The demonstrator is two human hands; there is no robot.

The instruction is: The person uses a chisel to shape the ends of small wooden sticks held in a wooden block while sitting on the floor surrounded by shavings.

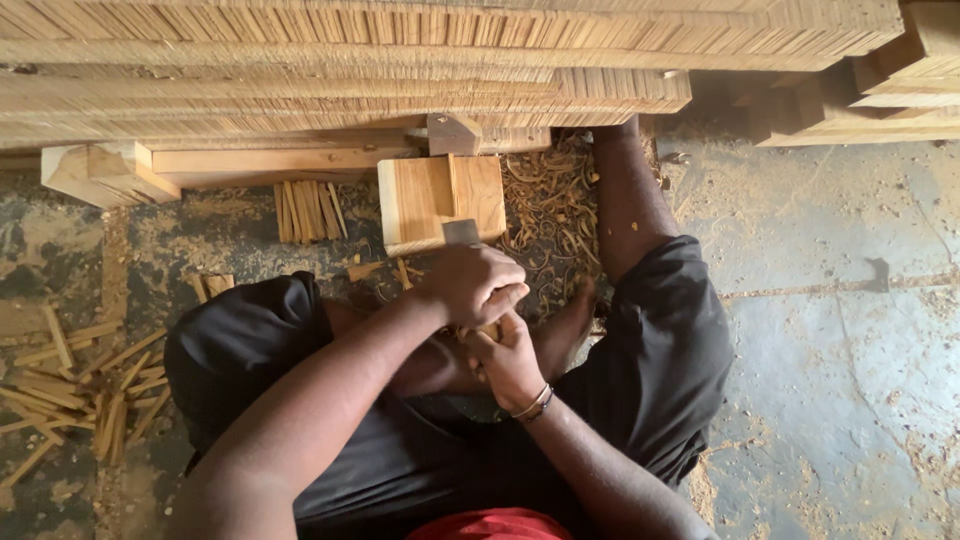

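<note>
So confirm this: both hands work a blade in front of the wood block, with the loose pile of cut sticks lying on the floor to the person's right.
Wrong side. The head view shows the stick pile on the person's left. The rest holds: both hands, left hand and right hand, at the blade before the block.

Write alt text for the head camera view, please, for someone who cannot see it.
Seen from above, a seated person's left hand grips a flat metal blade while the right hand holds a thin wood strip under it. A wood block, curled shavings and cut sticks lie around.

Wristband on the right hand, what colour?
Dark with a pale metallic strand, on the right hand; head view.
</note>
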